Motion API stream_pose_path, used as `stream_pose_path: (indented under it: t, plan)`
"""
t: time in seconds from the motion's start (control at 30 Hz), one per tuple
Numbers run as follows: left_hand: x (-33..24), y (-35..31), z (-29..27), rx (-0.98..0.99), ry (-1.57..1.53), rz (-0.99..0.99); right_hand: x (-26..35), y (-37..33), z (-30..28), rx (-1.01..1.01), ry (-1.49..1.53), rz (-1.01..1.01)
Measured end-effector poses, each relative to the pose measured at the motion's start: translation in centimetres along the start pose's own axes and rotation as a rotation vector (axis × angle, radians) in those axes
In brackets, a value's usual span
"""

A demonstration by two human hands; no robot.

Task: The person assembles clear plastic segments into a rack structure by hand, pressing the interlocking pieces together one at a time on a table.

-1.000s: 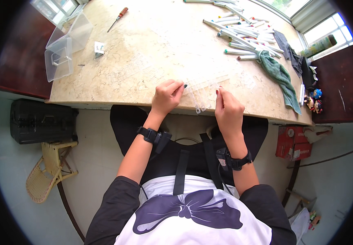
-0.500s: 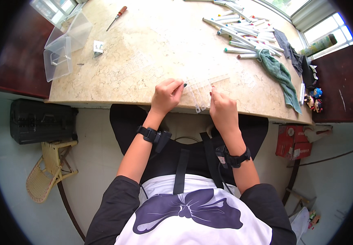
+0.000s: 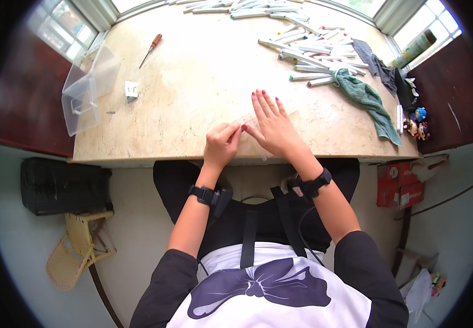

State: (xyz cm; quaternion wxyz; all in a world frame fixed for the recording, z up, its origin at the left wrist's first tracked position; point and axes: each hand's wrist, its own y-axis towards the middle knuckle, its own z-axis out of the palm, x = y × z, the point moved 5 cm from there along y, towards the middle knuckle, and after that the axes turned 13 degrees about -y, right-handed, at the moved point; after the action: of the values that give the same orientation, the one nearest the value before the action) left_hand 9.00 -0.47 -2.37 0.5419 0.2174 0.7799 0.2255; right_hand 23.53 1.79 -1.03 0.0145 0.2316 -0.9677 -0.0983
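My left hand point(image 3: 222, 144) is closed in a pinch at the near edge of the table, on what looks like a clear plastic frame point(image 3: 245, 118). My right hand point(image 3: 274, 128) lies open just to the right, fingers stretched out and pointing away over the clear plastic. Its thumb reaches left to the left fingertips. Most of the frame is hidden under the right hand, and what shows is faint against the pale stone tabletop point(image 3: 181, 104).
Many markers point(image 3: 307, 52) lie heaped at the far right, beside a green cloth point(image 3: 365, 101) and a grey cloth point(image 3: 375, 63). At the left are a clear plastic box point(image 3: 80, 101), a small white card piece point(image 3: 131, 89) and a screwdriver point(image 3: 151, 50). Small figurines point(image 3: 418, 124) stand far right.
My right hand has gone from a pinch to flat, outstretched fingers and moved left toward my left hand. The left still pinches. The view has shifted, showing more markers at the back.
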Motion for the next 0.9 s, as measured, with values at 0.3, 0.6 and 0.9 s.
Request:
stream_pose_path:
  t: [0.3, 0.6, 0.9]
  plan:
    - [0.7, -0.8, -0.6, -0.126, 0.139, -0.014, -5.5, -4.9, -4.9, -0.38, 0.333, 0.337]
    - [2.7, -3.0, -5.5, 0.055, 0.607, -0.27, -2.8, -13.8, -5.0, -0.26, 0.338, 0.308]
    - [6.1, -4.3, -15.6, 0.191, 0.868, -0.475, -4.0, -18.5, -2.6, -0.181, 0.407, 0.514]
